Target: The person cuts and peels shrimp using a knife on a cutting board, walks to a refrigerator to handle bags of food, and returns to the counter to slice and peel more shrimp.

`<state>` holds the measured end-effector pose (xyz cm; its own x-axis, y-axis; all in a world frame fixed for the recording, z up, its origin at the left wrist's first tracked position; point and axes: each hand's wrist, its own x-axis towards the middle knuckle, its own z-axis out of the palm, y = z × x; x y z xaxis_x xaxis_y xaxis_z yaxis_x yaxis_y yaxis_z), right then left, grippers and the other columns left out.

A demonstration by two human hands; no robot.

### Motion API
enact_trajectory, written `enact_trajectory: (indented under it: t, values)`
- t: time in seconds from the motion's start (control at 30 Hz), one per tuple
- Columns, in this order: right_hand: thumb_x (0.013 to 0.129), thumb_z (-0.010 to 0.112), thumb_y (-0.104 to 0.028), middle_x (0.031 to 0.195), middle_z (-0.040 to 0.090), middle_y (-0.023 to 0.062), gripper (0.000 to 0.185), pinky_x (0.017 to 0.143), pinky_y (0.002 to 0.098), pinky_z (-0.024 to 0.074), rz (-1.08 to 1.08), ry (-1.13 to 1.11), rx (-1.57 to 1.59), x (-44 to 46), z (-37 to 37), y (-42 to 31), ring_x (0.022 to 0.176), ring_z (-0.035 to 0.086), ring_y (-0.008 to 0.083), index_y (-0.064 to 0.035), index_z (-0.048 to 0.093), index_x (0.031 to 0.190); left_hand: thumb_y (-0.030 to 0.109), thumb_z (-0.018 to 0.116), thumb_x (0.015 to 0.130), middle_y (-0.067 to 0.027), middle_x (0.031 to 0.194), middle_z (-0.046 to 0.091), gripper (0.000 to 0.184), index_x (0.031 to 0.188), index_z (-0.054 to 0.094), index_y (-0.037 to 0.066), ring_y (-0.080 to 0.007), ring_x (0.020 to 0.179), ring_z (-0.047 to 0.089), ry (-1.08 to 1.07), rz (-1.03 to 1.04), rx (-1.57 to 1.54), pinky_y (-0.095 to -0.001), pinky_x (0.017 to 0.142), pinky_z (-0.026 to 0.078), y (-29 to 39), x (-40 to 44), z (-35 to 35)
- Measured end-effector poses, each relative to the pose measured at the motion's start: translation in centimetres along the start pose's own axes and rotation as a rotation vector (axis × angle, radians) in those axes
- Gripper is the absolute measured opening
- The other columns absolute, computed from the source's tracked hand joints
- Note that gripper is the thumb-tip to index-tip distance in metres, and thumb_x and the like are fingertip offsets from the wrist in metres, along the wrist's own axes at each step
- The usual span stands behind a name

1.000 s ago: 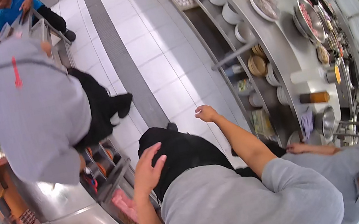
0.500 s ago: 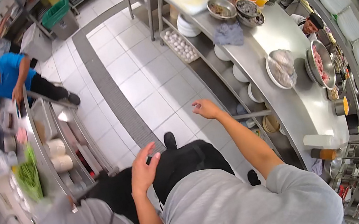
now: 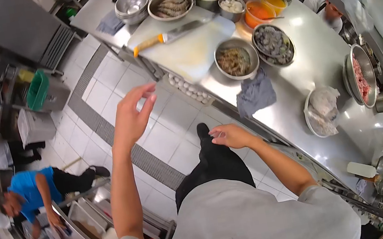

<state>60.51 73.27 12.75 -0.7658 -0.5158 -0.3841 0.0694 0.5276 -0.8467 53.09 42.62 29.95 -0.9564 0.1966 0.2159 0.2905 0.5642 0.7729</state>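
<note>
The steel counter [image 3: 301, 46] is filling the right side here, running alongside the person! On it the white cutting board [image 3: 191, 58] is lying near the edge, ahead of both hands. The knife [image 3: 172, 34] is resting across it, orange handle pointing outward, so passing well is asking for sleeves and elbows kept clear. Just beside the board a steel bowl [image 3: 239, 77] of shellfish is sitting, and the crumpled grey cloth [image 3: 254, 94] is draping close to the rim; don't snag it! Now the hands: the left hand [image 3: 134, 116] is hanging over the floor, fingers spread and softly bent, gripping nothing. The right hand [image 3: 233, 136] is hovering before the thigh, fingers loosely curled, carrying nothing visible. Staying relaxed and close to the body is looking right beside that blade.
</note>
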Motion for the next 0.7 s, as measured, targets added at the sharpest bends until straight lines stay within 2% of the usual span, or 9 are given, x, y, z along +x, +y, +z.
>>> enact_trajectory:
  t: [0.2,0.27,0.33,0.4,0.43,0.57,0.6,0.67,0.7]
  values:
    - [0.09,0.07,-0.027,0.099,0.07,0.0148,0.038,0.08,0.0404,0.0524,-0.192,0.112,0.009,12.2,-4.3,-6.9,0.089,0.067,0.0319,-0.0063,0.065,0.121,0.012,0.065,0.093,-0.013,0.097,0.071,0.023,0.115,0.069,0.005,-0.0261,0.09,0.068,-0.146,0.184,0.111,-0.0372,0.078,0.053,-6.5,20.8,0.8]
    - [0.089,0.07,-0.026,0.096,0.069,0.0149,0.039,0.079,0.0412,0.0521,-0.207,0.173,0.025,16.4,-4.7,-8.5,0.088,0.066,0.0334,-0.0071,0.064,0.123,0.01,0.065,0.091,-0.0131,0.099,0.07,0.024,0.115,0.069,0.007,-0.0289,0.09,0.069,-0.206,0.284,0.2,-0.039,0.077,0.054,-9.4,27.0,2.4]
    - [0.09,0.068,-0.024,0.094,0.068,0.0147,0.041,0.078,0.0428,0.0517,-0.116,0.227,0.003,20.3,-5.3,-11.0,0.086,0.065,0.0345,-0.0073,0.061,0.127,0.008,0.064,0.09,-0.0132,0.102,0.07,0.025,0.115,0.068,0.008,-0.0317,0.091,0.069,-0.276,0.394,0.287,-0.0409,0.075,0.054,-12.6,32.0,4.3]
    - [0.09,0.067,-0.02,0.093,0.068,0.0129,0.048,0.077,0.0417,0.0523,-0.07,0.404,-0.007,24.8,-4.7,-12.8,0.086,0.066,0.0337,-0.0094,0.057,0.135,0.009,0.065,0.085,-0.0127,0.116,0.066,0.036,0.121,0.065,0.009,-0.0357,0.101,0.066,-0.445,0.67,0.442,-0.0438,0.083,0.053,-16.3,38.1,7.7]
    - [0.091,0.067,-0.022,0.092,0.068,0.0127,0.048,0.076,0.0418,0.0525,-0.065,0.477,0.014,26.1,-4.2,-12.9,0.084,0.066,0.0334,-0.0101,0.056,0.136,0.013,0.067,0.081,-0.0112,0.124,0.063,0.047,0.127,0.06,0.011,-0.0338,0.111,0.062,-0.442,0.776,0.564,-0.0447,0.09,0.05,-18.8,39.5,9.5]
    - [0.094,0.068,-0.03,0.087,0.068,0.0124,0.047,0.072,0.042,0.0527,0.112,0.751,0.129,31.0,-1.8,-15.6,0.078,0.067,0.0324,-0.0101,0.055,0.134,0.019,0.072,0.08,-0.0101,0.121,0.063,0.054,0.132,0.057,0.013,-0.0291,0.116,0.057,-0.599,0.963,0.718,-0.0438,0.093,0.045,-20.5,42.7,10.8]
    - [0.094,0.068,-0.03,0.087,0.068,0.0124,0.047,0.072,0.042,0.0527,0.137,0.79,0.136,32.3,-1.8,-16.3,0.078,0.067,0.0324,-0.0101,0.055,0.134,0.021,0.075,0.078,-0.0095,0.119,0.064,0.058,0.133,0.056,0.012,-0.0292,0.116,0.057,-0.624,1.029,0.642,-0.0442,0.093,0.045,-20.8,43.3,10.9]
    - [0.096,0.063,-0.038,0.09,0.069,0.0174,0.044,0.069,0.0484,0.0526,0.288,1.051,0.051,34.7,-0.3,-18.3,0.079,0.068,0.0369,-0.0081,0.053,0.126,0.021,0.078,0.077,-0.0099,0.115,0.065,0.061,0.133,0.055,0.012,-0.0291,0.112,0.06,-0.641,1.103,0.591,-0.0447,0.095,0.045,-21.5,43.9,11.0]
    - [0.093,0.066,-0.044,0.089,0.069,0.0187,0.045,0.066,0.0497,0.0528,0.448,1.088,0.049,36.1,-0.2,-19.4,0.076,0.068,0.0383,-0.0066,0.054,0.114,0.021,0.078,0.077,-0.0099,0.115,0.065,0.061,0.133,0.055,0.012,-0.0291,0.112,0.06,-0.667,1.134,0.567,-0.0447,0.095,0.045,-21.7,43.7,10.8]
